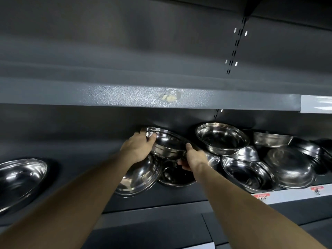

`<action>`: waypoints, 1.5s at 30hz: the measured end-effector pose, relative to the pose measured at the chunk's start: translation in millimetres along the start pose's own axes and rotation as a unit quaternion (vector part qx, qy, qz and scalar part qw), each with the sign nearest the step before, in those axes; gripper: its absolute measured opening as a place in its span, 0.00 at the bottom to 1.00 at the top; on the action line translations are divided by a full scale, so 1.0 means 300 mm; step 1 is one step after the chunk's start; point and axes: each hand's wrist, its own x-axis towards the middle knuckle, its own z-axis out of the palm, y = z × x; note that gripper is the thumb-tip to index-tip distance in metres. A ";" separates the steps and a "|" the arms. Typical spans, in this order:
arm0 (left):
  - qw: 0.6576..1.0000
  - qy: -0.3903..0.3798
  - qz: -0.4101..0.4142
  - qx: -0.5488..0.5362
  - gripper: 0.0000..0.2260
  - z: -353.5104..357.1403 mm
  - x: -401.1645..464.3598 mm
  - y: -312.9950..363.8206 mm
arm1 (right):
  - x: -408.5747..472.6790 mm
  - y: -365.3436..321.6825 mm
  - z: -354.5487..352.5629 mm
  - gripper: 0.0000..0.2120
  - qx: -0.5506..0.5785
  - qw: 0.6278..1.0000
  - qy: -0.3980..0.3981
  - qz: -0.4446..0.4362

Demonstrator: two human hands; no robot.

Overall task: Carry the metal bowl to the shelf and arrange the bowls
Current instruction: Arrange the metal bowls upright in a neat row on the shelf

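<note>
both hands on one metal bowl point(168, 144) at the back of the dark shelf point(179, 198), held tilted above a loose heap of other bowls. left hand point(139, 147) closed over the bowl's left rim, thumb point(152, 137) hooked inside the lip; right hand point(193, 157) closed on the lower right rim, thumb on top, fingers curled under and out of sight. bowl squarely between the two grips, mouth tipped up and toward the camera, rim line running from upper left down to lower right. directly beneath: a large tilted bowl point(138, 178) leaning against the left forearm side and a darker bowl point(177, 175) under the right wrist; whether the held bowl touches either, impossible to tell. just beside on the right, an upright bowl point(221, 138) perched on the heap, close enough to be knocked by any rightward swing. far left, a lone bowl point(19, 178) well apart, with bare shelf between it and the pile, probably the open room for setting down. left hand nearer that gap. judged stage: bowl arrived at the shelf, arranging under way, pile not yet orderly. hidden or unclear: undersides of both hands, the held bowl's base, bowls at far right point(309, 151) cut off and lost in glare, price labels point(261, 196) unreadable.
</note>
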 end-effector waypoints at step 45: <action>0.963 0.039 -0.157 0.214 0.25 -0.470 -0.458 -0.691 | -0.424 0.053 0.558 0.11 -0.009 0.993 -0.095 -0.064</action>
